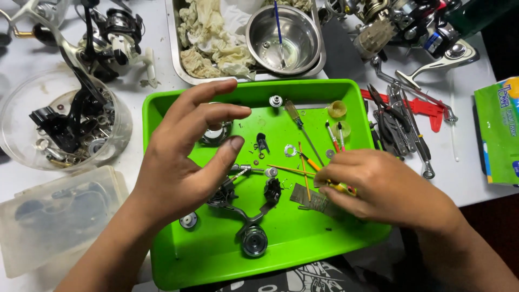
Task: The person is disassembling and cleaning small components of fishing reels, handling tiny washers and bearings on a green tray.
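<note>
Green tray [324, 238] on desk. Reel body [246, 208] lies near tray centre, long axis running from centre toward near rim. Left hand [184, 157] hovers above it, fingers spread, grip released. Right hand [378, 186], palm down, pinches a yellow-handled tool [339, 187] right of reel

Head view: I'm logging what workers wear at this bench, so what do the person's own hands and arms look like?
Both arms are bare as far as the picture shows: no sleeves, no gloves. The left hand and right hand show no rings, and neither wrist shows a watch or band. Fingernails are short and unpainted. The forearms leave the frame at the bottom edge, so anything worn higher up cannot be seen.
</note>
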